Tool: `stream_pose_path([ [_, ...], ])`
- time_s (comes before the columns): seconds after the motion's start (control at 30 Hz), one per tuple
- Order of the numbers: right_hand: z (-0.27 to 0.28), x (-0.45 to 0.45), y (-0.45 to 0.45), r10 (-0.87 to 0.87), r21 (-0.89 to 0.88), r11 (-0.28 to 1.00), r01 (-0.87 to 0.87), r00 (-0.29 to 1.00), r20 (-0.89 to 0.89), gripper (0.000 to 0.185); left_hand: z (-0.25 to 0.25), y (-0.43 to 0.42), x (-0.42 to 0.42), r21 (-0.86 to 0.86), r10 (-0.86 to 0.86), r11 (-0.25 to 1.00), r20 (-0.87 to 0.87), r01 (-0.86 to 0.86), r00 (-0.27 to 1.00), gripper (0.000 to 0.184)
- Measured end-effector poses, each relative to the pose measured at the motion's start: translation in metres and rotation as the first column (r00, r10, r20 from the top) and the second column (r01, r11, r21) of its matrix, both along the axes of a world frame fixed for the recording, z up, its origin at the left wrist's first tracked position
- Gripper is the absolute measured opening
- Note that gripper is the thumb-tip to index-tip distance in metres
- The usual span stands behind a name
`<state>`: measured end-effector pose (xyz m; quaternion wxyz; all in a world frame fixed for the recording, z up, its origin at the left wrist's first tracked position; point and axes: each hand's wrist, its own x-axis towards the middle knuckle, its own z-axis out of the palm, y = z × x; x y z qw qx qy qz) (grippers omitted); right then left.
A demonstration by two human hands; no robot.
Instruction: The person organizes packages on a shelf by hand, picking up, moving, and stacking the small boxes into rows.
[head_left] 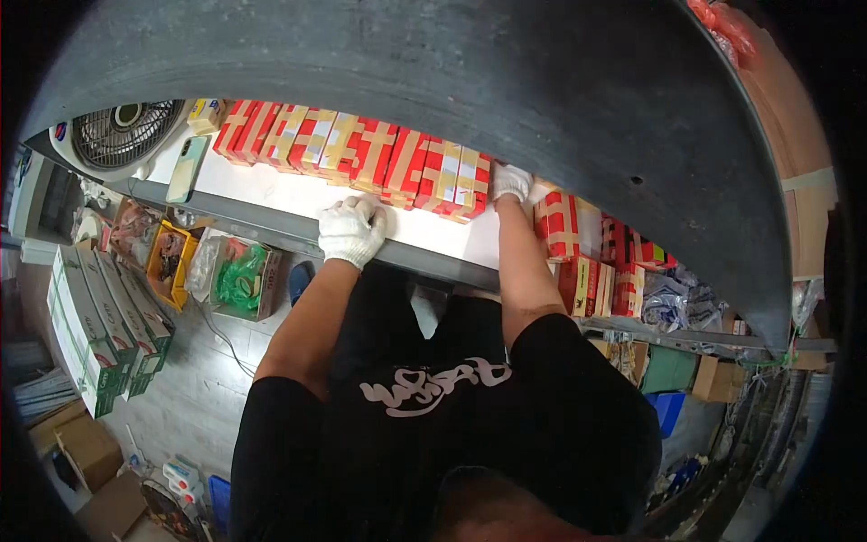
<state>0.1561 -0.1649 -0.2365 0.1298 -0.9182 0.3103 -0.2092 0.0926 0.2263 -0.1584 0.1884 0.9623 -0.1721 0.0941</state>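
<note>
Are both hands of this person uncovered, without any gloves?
No, the left hand and the right hand are both covered by white gloves.

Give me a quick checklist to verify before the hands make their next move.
1. Left hand and right hand gloved: ok.
2. Right hand's grip visible: cannot tell whether it holds anything; its fingers are partly hidden.
3. Back of the row of red boxes in view: not ok, the dark panel covers it.
4. Front of the row unobstructed: not ok, the left hand is there.
5. Phone out of the way: ok, left of the row.
</note>
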Motion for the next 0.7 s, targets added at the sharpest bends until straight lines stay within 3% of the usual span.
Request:
stream_pose_path([
  [0.2,0.048,-0.033,0.041,-0.136,0.100,0.987,0.123,0.981,0.139,0.084,0.002,0.000,0.000,-0.073,-0.010,0.997,0.011,0.011,1.000,0.026],
  [0.3,0.081,-0.047,0.061,-0.251,0.225,0.943,0.243,0.968,0.006,0.081,0.009,0.000,-0.002,-0.064,-0.001,0.998,-0.001,0.001,1.000,0.026],
  [0.33,0.065,-0.048,0.052,-0.255,0.223,0.943,0.248,0.967,0.003,0.081,0.008,-0.001,-0.003,-0.066,-0.005,0.998,-0.004,0.005,1.000,0.026],
  [0.37,0.030,-0.046,0.033,-0.100,0.303,0.953,-0.005,0.939,0.330,0.079,0.008,0.000,-0.002,-0.056,-0.008,0.998,0.008,0.008,1.000,0.024],
  [0.43,0.011,-0.051,0.026,0.027,0.290,0.920,-0.265,0.778,0.627,0.076,0.007,0.001,-0.002,-0.048,-0.014,0.999,0.018,0.015,1.000,0.023],
  [0.47,0.003,-0.057,0.025,-0.033,0.303,0.943,-0.139,0.867,0.498,0.069,0.007,0.001,-0.001,-0.039,-0.013,0.999,-0.006,0.013,1.000,0.024],
  [0.53,0.022,-0.082,0.058,-0.013,0.266,0.950,-0.160,0.835,0.550,0.048,0.006,0.001,-0.001,-0.035,-0.012,0.999,-0.030,0.011,0.999,0.025],
  [0.57,0.049,-0.094,0.076,-0.013,0.265,0.951,-0.159,0.836,0.549,0.048,0.003,0.001,0.000,-0.029,-0.004,1.000,-0.010,0.004,1.000,0.025],
  [0.63,0.077,-0.096,0.085,-0.069,0.690,0.711,-0.135,0.963,0.260,0.048,0.002,0.000,0.000,-0.021,0.001,1.000,0.013,-0.001,1.000,0.024],
  [0.7,0.079,-0.078,0.074,-0.007,0.891,0.448,0.070,0.997,-0.075,0.053,0.002,0.000,-0.001,-0.042,0.003,0.999,0.025,-0.002,1.000,0.024],
])
